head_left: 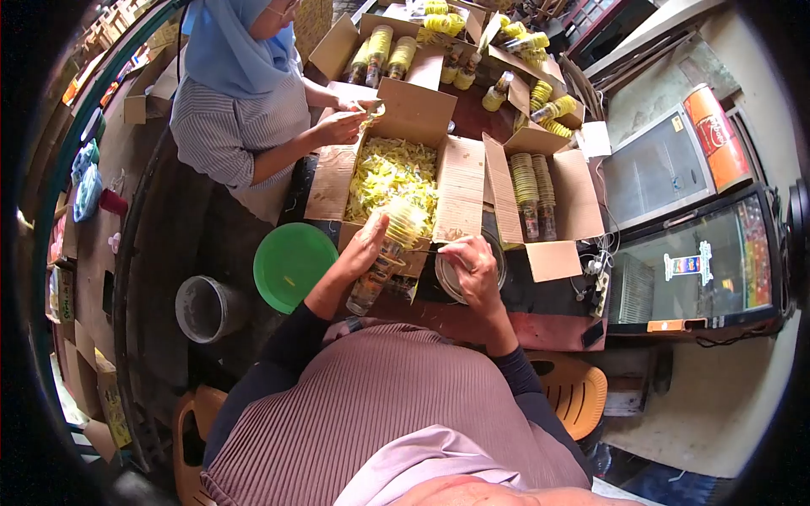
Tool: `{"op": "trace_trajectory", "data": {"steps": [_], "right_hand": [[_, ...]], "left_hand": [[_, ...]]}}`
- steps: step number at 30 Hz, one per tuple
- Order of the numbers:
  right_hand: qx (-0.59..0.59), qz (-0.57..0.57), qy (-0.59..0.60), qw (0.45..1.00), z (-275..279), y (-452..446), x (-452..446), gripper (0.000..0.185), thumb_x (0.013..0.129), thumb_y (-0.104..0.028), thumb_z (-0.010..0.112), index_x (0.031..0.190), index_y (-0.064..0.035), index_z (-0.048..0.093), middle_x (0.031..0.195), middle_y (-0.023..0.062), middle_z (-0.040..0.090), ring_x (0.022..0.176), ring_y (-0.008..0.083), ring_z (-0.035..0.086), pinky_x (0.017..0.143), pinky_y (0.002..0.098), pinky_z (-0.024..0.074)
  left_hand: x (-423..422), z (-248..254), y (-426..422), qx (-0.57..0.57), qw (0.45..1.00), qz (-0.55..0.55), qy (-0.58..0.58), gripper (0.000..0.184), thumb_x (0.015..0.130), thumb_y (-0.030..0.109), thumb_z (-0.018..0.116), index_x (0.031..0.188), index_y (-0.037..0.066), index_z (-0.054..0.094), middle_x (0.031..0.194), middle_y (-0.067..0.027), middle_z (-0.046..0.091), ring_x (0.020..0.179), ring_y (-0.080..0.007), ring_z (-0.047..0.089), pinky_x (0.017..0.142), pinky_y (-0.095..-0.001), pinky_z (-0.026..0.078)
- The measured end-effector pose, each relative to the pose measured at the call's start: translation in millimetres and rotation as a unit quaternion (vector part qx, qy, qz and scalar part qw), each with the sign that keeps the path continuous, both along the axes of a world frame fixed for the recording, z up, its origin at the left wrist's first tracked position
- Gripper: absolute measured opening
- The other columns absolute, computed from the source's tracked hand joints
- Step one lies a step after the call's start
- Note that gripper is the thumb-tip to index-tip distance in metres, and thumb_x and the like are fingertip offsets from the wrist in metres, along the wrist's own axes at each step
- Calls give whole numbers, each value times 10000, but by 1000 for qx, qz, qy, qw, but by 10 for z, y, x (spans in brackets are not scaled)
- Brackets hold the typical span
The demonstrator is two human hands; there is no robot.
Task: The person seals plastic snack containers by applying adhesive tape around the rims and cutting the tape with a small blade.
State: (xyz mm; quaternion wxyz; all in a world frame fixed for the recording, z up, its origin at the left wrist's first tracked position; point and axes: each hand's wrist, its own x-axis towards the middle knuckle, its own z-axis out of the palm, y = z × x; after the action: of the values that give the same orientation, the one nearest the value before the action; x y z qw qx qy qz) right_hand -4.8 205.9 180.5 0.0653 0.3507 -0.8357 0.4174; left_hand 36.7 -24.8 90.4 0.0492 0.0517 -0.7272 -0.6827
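My left hand [364, 244] is wrapped round a stack of clear plastic cups [368, 287] with yellow rings at its upper end, held tilted over the near edge of an open cardboard box. Yellow and green strips [393, 179] fill that box. To the right, my right hand [472, 263] has its fingers pinched together, and a thin dark stick or tool [424, 250] reaches from them toward the cups. Below my right hand is a round metal container [451, 277], partly covered by the hand.
Across the table at the left, a person [245, 110] handles a small yellowish piece. A green basin [295, 267] and a grey bucket [202, 309] are at the left. Boxes of ringed cup stacks [533, 190] stand at the back and right, beside a glass-door cooler [692, 270].
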Motion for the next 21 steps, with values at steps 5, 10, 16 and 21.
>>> {"op": "trace_trajectory", "data": {"steps": [5,10,16,21], "right_hand": [[34,64,1,997,65,16,-180,88,801,-38,653,882,-62,674,824,87,598,836,286,561,748,378,444],[90,107,-78,987,66,46,-285,77,794,-63,666,867,-39,671,801,110,589,831,299,568,738,389,441],[142,130,-75,978,-1,144,-375,100,792,-81,679,882,-38,666,810,123,592,815,317,570,710,393,450],[154,152,-87,972,10,204,-438,112,799,-96,682,890,-35,664,811,123,594,801,310,578,705,382,458]], "left_hand": [[76,245,-47,41,988,-147,-30,613,1035,391,256,1453,-55,206,1520,-201,222,1426,-253,176,1161,-347,139],[31,3,33,69,971,-223,-46,630,1017,431,316,1442,-33,278,1505,-150,296,1395,-206,261,1145,-312,186],[-90,7,185,86,966,-231,-77,668,1002,475,341,1432,-35,301,1497,-157,314,1386,-204,284,1135,-307,209],[-154,-42,223,35,966,-226,-124,694,985,503,373,1425,-32,322,1478,-160,342,1362,-221,319,1117,-315,242]]}}
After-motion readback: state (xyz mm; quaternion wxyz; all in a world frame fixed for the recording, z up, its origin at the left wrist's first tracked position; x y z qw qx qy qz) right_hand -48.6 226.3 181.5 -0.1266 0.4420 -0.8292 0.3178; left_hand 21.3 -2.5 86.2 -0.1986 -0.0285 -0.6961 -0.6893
